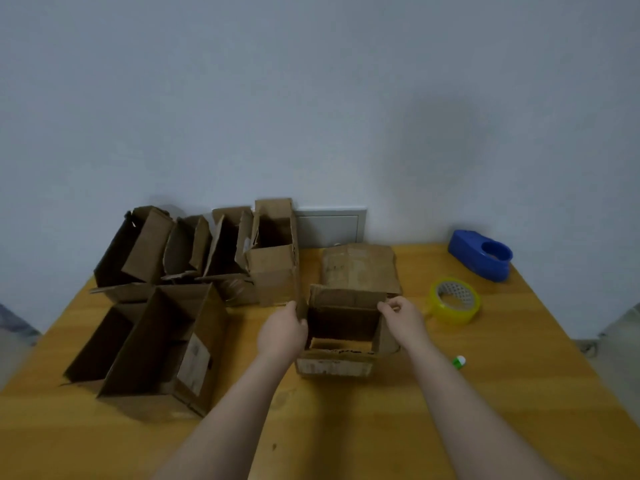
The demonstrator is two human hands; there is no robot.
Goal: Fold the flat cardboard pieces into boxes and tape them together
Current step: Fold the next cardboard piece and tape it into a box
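Nothing readable anywhere in view. A pale label [194,362] sat on the side of the large box [156,341] at near left, but it was too blurred to read. The whitish strip [334,368] on the near face of the small open box [343,320] at centre showed only smudges. Faint dark marks [337,268] crossed the flat cardboard piece [358,268] just beyond it, and not one letter could be made out.

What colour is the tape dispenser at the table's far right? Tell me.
The tape dispenser is blue; the head view, the only one, shows it.
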